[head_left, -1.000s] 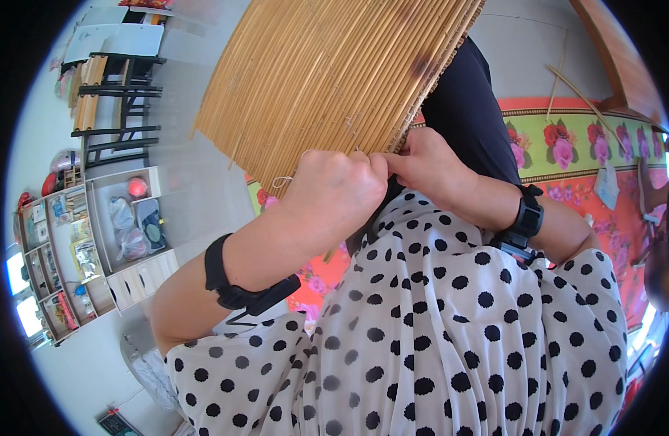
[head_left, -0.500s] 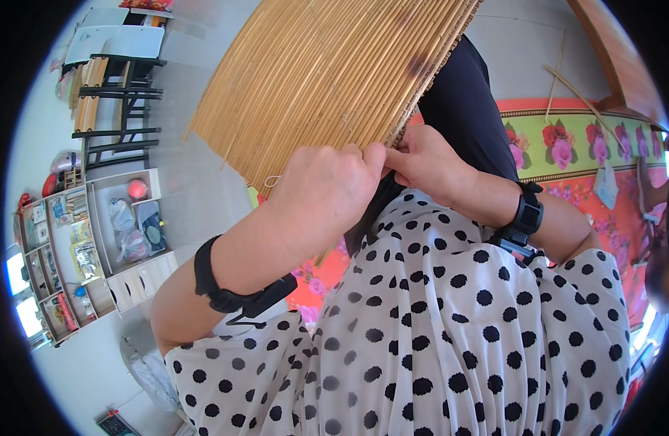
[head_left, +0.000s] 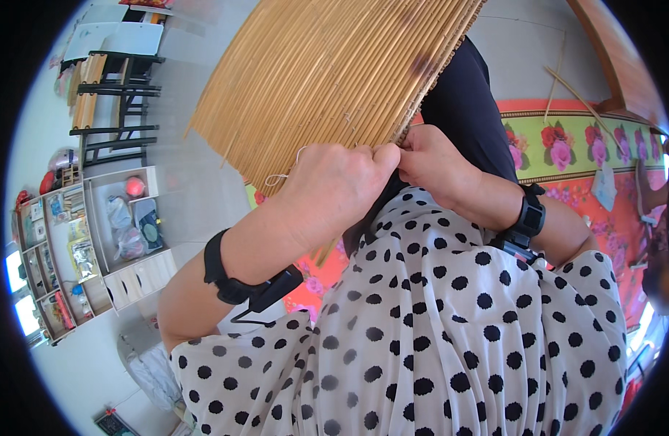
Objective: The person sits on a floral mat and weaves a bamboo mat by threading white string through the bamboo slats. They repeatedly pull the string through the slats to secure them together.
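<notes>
A stiff mat of thin straw-coloured reeds (head_left: 313,80) lies slantwise before me, its reeds running side by side, with a bound edge along its right side. My left hand (head_left: 342,178) is closed over the mat's near end, knuckles up. Beside it my right hand (head_left: 436,160) is closed in a pinch at the near end of the bound edge. The two hands touch or nearly touch, and their fingertips are hidden. A loop of thin white cord (head_left: 276,177) sticks out from the mat left of my left hand.
Dark trousers (head_left: 469,109) show beside the mat, over a red and green flowered cloth (head_left: 560,156). Loose reeds (head_left: 582,94) lie at the right near a wooden furniture edge (head_left: 622,65). Far left stand a white shelf unit (head_left: 87,240) with small goods and several black-framed folding stools (head_left: 120,91).
My left hand and forearm have shifted a little to the right, closer to my right hand. More of the white cord now shows by the left hand. The right hand has barely moved.
</notes>
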`<state>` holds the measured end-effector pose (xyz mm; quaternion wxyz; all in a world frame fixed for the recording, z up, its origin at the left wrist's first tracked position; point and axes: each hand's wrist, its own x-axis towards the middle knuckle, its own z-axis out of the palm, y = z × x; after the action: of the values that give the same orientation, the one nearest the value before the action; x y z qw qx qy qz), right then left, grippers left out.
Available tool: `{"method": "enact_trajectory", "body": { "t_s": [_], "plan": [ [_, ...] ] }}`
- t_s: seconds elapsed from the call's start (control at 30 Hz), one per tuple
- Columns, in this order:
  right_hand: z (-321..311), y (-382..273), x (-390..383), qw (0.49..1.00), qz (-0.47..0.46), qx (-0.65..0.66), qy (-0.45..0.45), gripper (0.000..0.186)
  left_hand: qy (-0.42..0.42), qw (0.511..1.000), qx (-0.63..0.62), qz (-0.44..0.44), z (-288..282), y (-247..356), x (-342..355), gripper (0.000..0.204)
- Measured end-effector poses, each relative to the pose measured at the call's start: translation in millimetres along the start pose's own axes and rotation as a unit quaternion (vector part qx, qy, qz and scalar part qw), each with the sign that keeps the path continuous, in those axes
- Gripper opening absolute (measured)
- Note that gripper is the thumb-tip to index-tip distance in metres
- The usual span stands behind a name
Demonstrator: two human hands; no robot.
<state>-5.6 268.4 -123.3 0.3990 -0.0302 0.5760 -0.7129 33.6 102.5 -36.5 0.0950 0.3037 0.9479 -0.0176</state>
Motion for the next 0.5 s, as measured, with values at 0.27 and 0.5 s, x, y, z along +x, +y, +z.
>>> {"method": "enact_trajectory", "body": {
  "t_s": [0.27, 0.5],
  "plan": [
    [-10.4, -17.3, 1.6, 0.998, 0.037, 0.016, -0.047, 0.024, 0.089, 0.993, -0.012, -0.073, -41.0, -27.5, -33.2, 0.023],
    [-15.9, -33.1, -2.3, 0.992, 0.073, 0.060, -0.087, 0.023, 0.189, 0.966, 0.035, -0.173, -19.8, -76.5, -151.1, 0.054]
  ]
}}
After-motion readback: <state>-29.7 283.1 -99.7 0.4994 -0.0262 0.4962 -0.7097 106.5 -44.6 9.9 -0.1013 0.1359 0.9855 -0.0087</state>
